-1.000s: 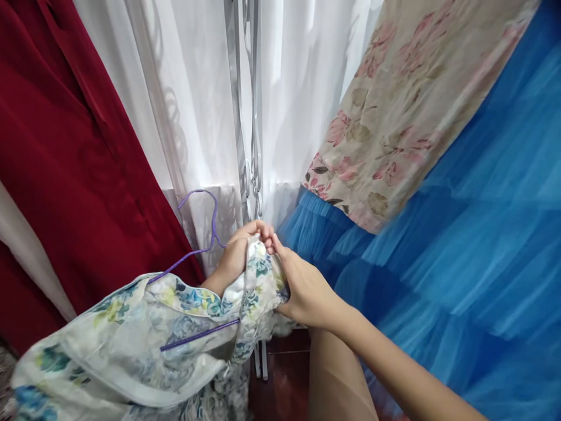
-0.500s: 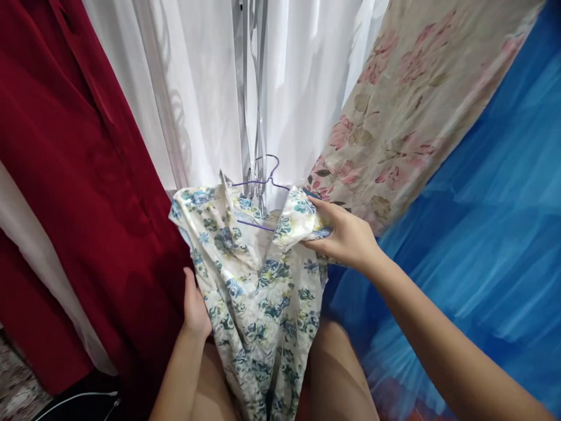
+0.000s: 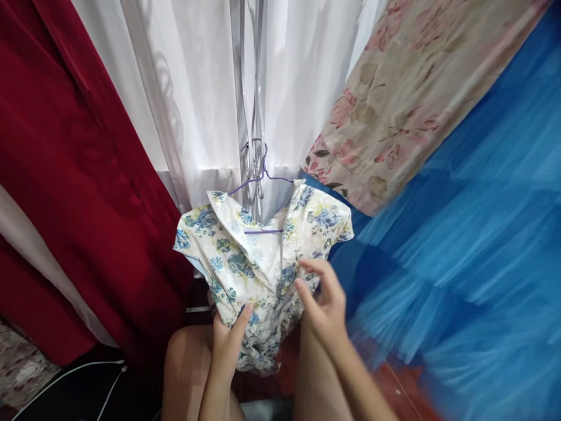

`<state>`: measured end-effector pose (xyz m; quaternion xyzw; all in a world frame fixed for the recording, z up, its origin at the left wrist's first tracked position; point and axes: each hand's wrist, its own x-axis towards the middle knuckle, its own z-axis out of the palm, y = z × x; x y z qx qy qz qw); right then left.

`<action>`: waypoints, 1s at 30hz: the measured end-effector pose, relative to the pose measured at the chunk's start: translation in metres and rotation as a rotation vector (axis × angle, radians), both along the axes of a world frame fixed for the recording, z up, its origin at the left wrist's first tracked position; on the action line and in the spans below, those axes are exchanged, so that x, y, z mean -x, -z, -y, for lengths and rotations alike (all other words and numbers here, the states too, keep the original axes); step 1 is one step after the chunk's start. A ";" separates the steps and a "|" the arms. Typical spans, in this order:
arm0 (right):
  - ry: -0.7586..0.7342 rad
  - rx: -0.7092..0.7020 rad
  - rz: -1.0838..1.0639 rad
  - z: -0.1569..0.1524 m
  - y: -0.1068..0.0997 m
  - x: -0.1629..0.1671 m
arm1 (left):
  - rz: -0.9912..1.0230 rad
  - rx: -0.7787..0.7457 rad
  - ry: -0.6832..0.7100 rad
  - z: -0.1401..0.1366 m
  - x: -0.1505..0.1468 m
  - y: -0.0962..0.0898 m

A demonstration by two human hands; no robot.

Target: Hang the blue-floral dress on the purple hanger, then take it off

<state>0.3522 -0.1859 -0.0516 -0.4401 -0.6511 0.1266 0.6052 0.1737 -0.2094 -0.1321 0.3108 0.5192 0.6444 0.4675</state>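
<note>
A white dress [image 3: 239, 266] with blue and yellow flowers, short sleeves and a V-shaped neck hangs on a thin purple hanger [image 3: 264, 169]. Its lower part is bunched above my lap. My left hand [image 3: 231, 336] grips the dress at its lower left side, thumb in front and the other fingers hidden behind the cloth. Over the right front of the dress is my right hand [image 3: 326, 304], thumb and forefinger apart. Whether those fingertips touch the fabric I cannot tell.
Behind hang white curtains [image 3: 197, 105] with ribbon-like strips [image 3: 253, 76] at the centre. A dark red cloth [image 3: 100, 193] is on the left. To the right hang a pink-flowered beige cloth [image 3: 381, 111] and a layered blue tulle garment [image 3: 460, 263]. A white cord [image 3: 70, 369] lies lower left.
My right hand has let go of the right shoulder and moved down to the dress front. My left hand has shifted right and now grips the cloth. The lower part is gathered up; the hanger sits straighter.
</note>
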 end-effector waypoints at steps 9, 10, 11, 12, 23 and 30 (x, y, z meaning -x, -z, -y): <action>-0.424 0.564 -0.336 0.027 0.064 0.043 | -0.181 0.019 0.134 0.027 0.002 -0.046; -0.436 0.564 -0.333 0.026 0.059 0.040 | -0.181 0.010 0.133 0.028 0.002 -0.045; -0.434 0.564 -0.346 0.027 0.056 0.036 | -0.176 0.005 0.134 0.028 0.001 -0.041; -0.421 0.563 -0.372 0.029 0.054 0.033 | -0.175 0.008 0.134 0.028 0.001 -0.036; -0.414 0.659 -0.371 0.058 0.038 0.013 | -0.558 -0.300 0.057 0.037 -0.038 -0.002; -0.466 0.750 -0.414 0.051 0.036 0.019 | -0.546 -0.402 0.154 0.019 -0.052 0.014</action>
